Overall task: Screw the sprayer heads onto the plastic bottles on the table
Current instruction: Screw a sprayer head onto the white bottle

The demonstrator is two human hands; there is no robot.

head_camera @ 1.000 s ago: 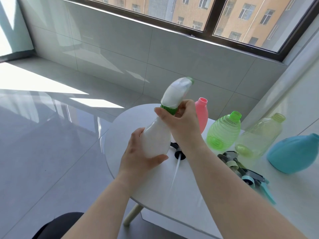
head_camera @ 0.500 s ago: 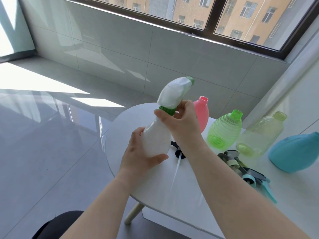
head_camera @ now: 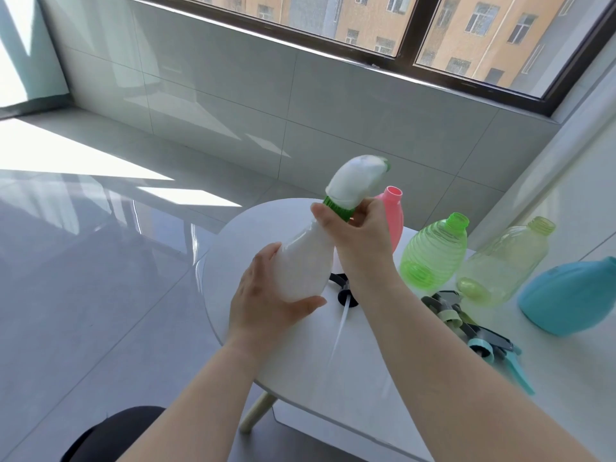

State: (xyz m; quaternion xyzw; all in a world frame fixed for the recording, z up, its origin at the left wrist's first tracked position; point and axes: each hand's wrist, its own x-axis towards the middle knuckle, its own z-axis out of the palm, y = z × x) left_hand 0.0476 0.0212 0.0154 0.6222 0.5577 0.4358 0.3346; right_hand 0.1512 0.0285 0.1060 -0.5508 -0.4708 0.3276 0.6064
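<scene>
Tabletop [head_camera: 293, 361] scene: left hand [head_camera: 266, 305] grips white bottle [head_camera: 303, 261] steady (tilted toward one o'clock); right hand [head_camera: 360, 238] pinches green sprayer collar [head_camera: 336, 206], best turned squarely.

Glossy grey floor [head_camera: 83, 295] (sunlit); dark-framed window [head_camera: 350, 18] above.

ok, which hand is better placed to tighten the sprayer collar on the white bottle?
Right. The right hand pinches the green collar at the neck; the left hand grips the white bottle body, so it likely serves best as the brace.
</scene>
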